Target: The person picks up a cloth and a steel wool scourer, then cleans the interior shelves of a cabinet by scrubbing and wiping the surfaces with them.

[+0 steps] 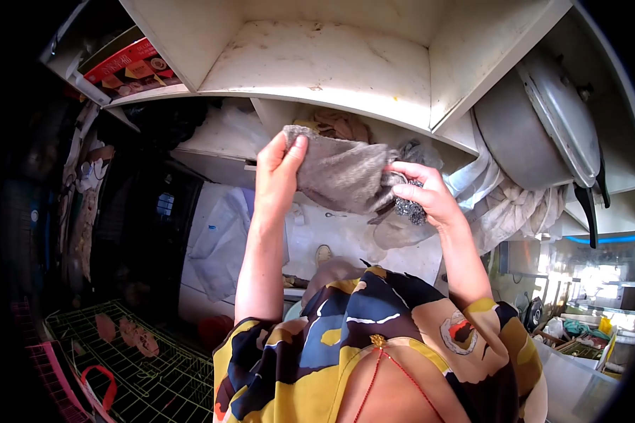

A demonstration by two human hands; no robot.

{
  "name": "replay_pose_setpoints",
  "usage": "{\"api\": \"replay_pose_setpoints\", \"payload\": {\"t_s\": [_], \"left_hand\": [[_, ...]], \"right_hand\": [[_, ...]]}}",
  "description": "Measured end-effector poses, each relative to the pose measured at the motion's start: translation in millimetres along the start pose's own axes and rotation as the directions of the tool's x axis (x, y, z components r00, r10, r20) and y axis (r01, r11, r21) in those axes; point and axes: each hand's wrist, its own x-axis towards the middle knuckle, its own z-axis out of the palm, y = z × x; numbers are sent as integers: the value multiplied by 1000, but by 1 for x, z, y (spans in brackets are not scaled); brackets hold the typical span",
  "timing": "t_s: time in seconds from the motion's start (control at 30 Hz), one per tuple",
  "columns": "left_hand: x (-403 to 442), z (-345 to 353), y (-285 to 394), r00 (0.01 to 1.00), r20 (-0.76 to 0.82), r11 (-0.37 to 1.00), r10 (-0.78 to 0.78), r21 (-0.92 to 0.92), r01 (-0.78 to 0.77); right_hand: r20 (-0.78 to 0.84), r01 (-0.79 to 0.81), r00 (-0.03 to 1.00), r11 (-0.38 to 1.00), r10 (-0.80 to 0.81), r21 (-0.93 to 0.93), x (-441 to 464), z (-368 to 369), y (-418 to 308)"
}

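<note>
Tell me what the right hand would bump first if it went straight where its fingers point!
Probably the grey cloth: the right hand points across at it and already touches its end. What comes after is unclear in depth.

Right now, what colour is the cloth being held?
The cloth is greyish brown, best seen in the head view.

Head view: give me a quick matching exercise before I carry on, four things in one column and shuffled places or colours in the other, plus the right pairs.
Things:
1. grey cloth
2. metallic scrubber
3. lidded pot
4. printed box

Places or colours:
A. silver-grey, at the picture's upper right
B. held between the left hand and the right hand
C. mostly red, at the picture's upper left
D. at the right hand only

Pairs: 1-B, 2-D, 3-A, 4-C
</note>
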Motion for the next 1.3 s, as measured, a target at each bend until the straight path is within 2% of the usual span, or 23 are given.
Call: {"api": "replay_pose_setpoints", "payload": {"t_s": [0.03, 0.07, 0.13, 0.23, 0.37, 0.47, 0.6, 0.7, 0.73, 0.77, 0.8, 0.87, 0.9, 0.93, 0.97, 1.0, 1.03, 1.07, 1.1, 1.13, 1.2, 1.23, 1.3], "left_hand": [[5, -6, 7, 1000, -18, 996, -5, -85, 4], [7, -12, 17, 997, -65, 998, 45, -39, -47], [9, -22, 34, 989, -88, 986, 120, -109, -130], [4, -35, 61, 981, -70, 983, 180, -25, -182], [11, -56, 102, 937, 209, 959, 279, -6, -284], [28, -63, 129, 890, 226, 902, 397, 84, -423], [61, -58, 159, 839, 180, 825, 514, 164, -541], [102, -44, 170, 811, 98, 780, 577, 228, -583], [123, -46, 166, 832, 100, 764, 546, 350, -543], [148, -50, 159, 867, 151, 760, 475, 426, -491], [166, -56, 149, 895, 193, 744, 403, 501, -442], [187, -74, 119, 862, 176, 321, 476, 877, -357], [173, -66, 120, 858, 135, 196, 495, 945, -262], [172, -60, 112, 871, 87, 158, 484, 970, -185], [169, -47, 100, 856, 101, 125, 507, 974, -189], [166, -31, 86, 867, 184, 149, 464, 948, -281], [163, -12, 72, 895, 250, 167, 371, 930, -328], [161, 3, 49, 897, 307, 109, 318, 928, -356], [161, 17, 35, 949, 281, 127, 142, 946, -299], [171, 20, 12, 951, 291, 146, 107, 941, -304], [192, 21, -13, 973, 227, 48, -46, 973, -225], [203, 27, -13, 976, 216, 46, -36, 976, -214], [213, 42, -18, 955, 272, 64, -116, 962, -266]], "right_hand": [[-14, -32, 999, 999, 32, -12, 2, -4, 3], [-31, -53, 998, 998, 52, -26, 6, -7, 5], [-131, -46, 990, 998, 49, 32, 10, -5, 0], [-130, 13, 991, 984, 10, 177, 11, 7, -32], [-81, 142, 989, 919, -120, 367, 25, 19, -74], [-180, 280, 958, 868, -223, 410, 47, 24, -108], [-326, 514, 845, 810, -423, 283, 85, 37, -156], [-418, 753, 629, 647, -655, 120, 138, 33, -176], [-454, 802, 526, 597, -719, -17, 161, 24, -178], [-398, 711, 483, 615, -780, -341, 180, 13, -177], [-316, 552, 464, 549, -828, -627, 192, 4, -171], [-327, 279, 488, 500, -809, -820, 202, -2, -148], [-371, 254, 492, 538, -787, -804, 195, -1, -141], [-370, 256, 484, 532, -793, -807, 192, -3, -131], [-385, 338, 492, 579, -781, -742, 191, -6, -116], [-400, 413, 506, 622, -764, -665, 189, -8, -101], [-399, 413, 509, 623, -763, -665, 185, -8, -89], [-428, 400, 512, 648, -745, -649, 182, -6, -79], [-454, 392, 515, 671, -727, -630, 180, -3, -71], [-466, 376, 500, 667, -730, -643, 176, -3, -65], [-473, 353, 488, 662, -733, -662, 162, -6, -51], [-469, 352, 486, 656, -737, -668, 157, -7, -47], [-500, 320, 486, 678, -717, -662, 149, -8, -36]]}}
